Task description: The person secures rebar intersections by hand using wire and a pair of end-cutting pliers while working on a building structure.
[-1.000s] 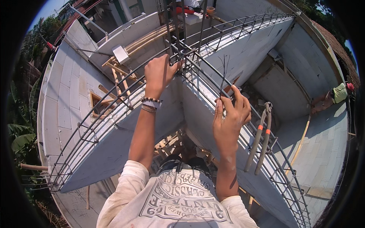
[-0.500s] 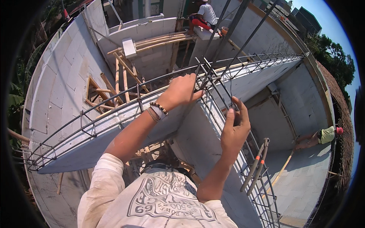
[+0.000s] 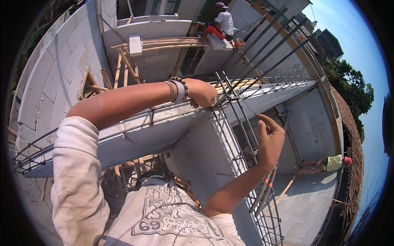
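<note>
At the joint of the steel rebar cages (image 3: 230, 98), my left hand (image 3: 202, 93) is curled closed against the bars. Whatever lies in its fingers is hidden. My right hand (image 3: 271, 139) is raised to the right of the joint, thumb and forefinger pinched on the end of a thin tie wire (image 3: 248, 108) that runs back toward the bars. Below the right hand, long-handled pincers (image 3: 262, 192) with orange bands hang on the cage along the wall top, their jaws mostly hidden by my wrist.
Upright rebars (image 3: 266, 53) rise beyond the joint. A person in a white shirt (image 3: 224, 22) sits on the far wall near an orange bucket (image 3: 240, 42); another in a yellow-green shirt (image 3: 333, 162) is low at right. Bamboo poles (image 3: 168, 43) carry a white block (image 3: 135, 45).
My left elbow has swung up and outward, and the left hand has turned over at the joint. My right hand has moved right and slightly down, drawing the wire out.
</note>
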Tool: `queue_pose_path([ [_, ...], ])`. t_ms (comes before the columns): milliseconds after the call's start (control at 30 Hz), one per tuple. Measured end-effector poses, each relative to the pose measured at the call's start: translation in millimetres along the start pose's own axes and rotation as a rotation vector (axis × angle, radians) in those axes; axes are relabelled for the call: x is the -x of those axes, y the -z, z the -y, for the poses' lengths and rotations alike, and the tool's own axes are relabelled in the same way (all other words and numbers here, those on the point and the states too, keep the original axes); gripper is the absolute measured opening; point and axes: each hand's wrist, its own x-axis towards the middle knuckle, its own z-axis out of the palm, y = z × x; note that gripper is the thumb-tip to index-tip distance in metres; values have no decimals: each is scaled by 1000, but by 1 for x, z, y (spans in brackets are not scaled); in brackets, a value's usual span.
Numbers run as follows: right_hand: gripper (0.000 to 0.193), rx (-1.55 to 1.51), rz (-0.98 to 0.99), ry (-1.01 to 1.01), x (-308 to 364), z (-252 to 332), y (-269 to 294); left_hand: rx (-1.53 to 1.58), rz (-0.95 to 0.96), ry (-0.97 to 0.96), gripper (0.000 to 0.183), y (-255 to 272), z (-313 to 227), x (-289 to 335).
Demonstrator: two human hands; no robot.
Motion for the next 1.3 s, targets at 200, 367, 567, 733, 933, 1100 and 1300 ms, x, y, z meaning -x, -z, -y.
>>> queue_pose_path([
  [200, 22, 83, 61, 78, -8, 19, 17, 344, -51, -70, 37, -18, 14, 1],
  [367, 26, 23, 32, 285, 16, 10, -9, 377, -129, -26, 40, -21, 14, 1],
  [567, 30, -695, 232, -230, 78, -22, -70, 156, -245, -142, 40, -38, 24, -13],
  [733, 30, -1063, 254, -539, 120, -32, -114, 79, -199, -115, 34, -25, 20, -9],
  [933, 32, -1114, 95, -421, 131, -17, -134, -235, -903, -348, 42, -43, -35, 49],
  [1100, 32, -1102, 128, -353, 145, -11, -139, 327, -471, -283, 36, -25, -38, 56],
  [1300, 31, -1227, 112, -375, 142, -13, -138, 936, -171, -396, 29, -29, -26, 48],
])
